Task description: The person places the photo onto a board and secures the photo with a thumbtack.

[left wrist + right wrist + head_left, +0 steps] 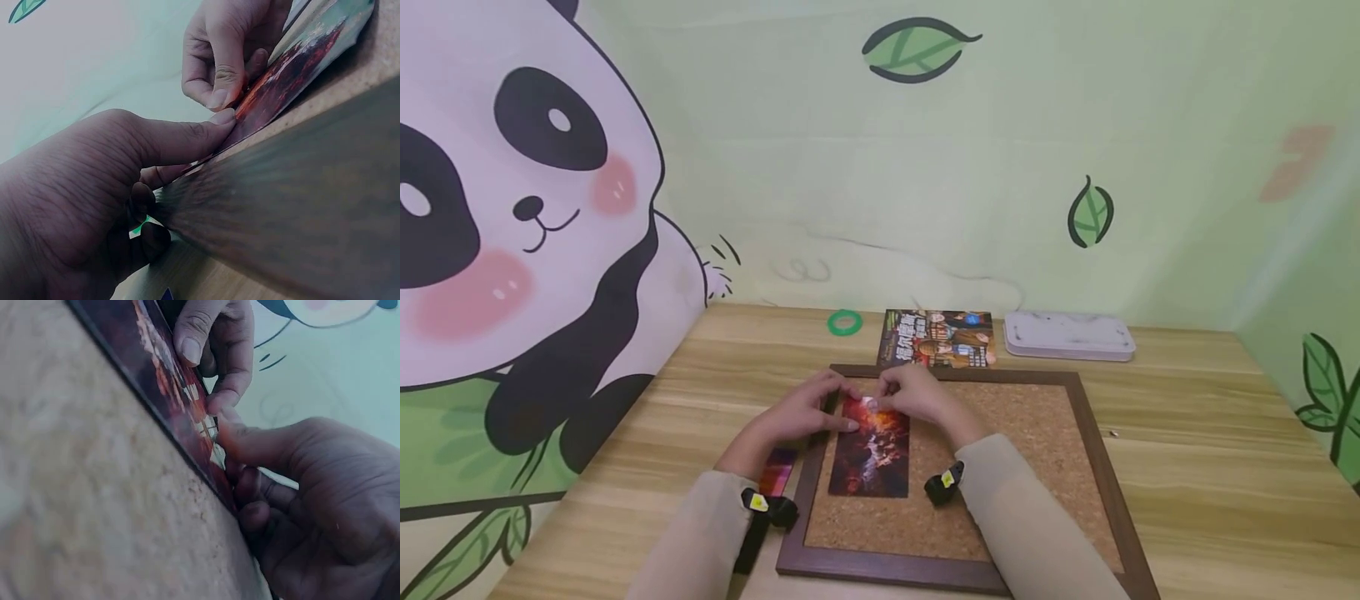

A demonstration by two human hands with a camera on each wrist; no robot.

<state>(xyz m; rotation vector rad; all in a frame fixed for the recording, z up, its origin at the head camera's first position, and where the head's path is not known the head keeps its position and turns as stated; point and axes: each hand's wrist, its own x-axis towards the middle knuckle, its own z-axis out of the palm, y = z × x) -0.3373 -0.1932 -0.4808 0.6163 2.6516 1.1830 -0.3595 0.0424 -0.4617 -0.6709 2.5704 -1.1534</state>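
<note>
A dark picture card (872, 458) with fiery orange and red tones lies on the left part of a brown-framed cork board (1007, 467). My left hand (805, 408) presses the card's upper left with its thumb, the index finger near the top edge. Beside it, my right hand (921, 393) pinches a small pin at the card's top; in the right wrist view the thin pin (209, 429) shows by the thumb, its head hidden by the fingers. The left wrist view shows both thumbs close together at the card (269, 94).
Behind the board lie a green tape ring (845, 322), a printed booklet (936, 337) and a pale marbled case (1069, 336). A small shiny piece (1113, 433) lies right of the board. Another colourful card (777, 472) is partly hidden by the left forearm.
</note>
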